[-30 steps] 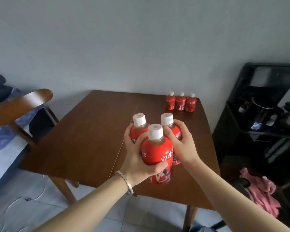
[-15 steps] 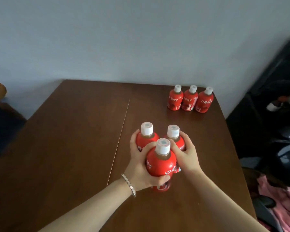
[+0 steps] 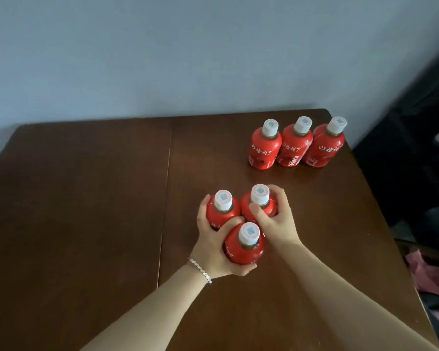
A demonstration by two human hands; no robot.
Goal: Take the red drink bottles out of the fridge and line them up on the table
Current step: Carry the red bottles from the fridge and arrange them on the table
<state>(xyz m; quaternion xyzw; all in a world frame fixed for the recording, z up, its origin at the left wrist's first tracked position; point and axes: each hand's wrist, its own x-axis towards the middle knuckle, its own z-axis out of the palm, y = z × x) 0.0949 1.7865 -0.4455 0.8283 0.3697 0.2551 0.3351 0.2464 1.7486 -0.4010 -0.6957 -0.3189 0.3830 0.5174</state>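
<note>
so a second ago i was walking up with these held high, now i'm right over the table point(image 3: 86, 198) and the cluster has come down low, can't tell if it's touching yet. left hand point(image 3: 213, 247) is wrapped around the near bottle point(image 3: 243, 249) and the left bottle point(image 3: 219, 211), right hand point(image 3: 276, 219) clamped on the far bottle point(image 3: 260, 206). the row of three point(image 3: 295, 145) stands well beyond my fingertips, off to the right. guessing next is setting these down beside them.
</note>
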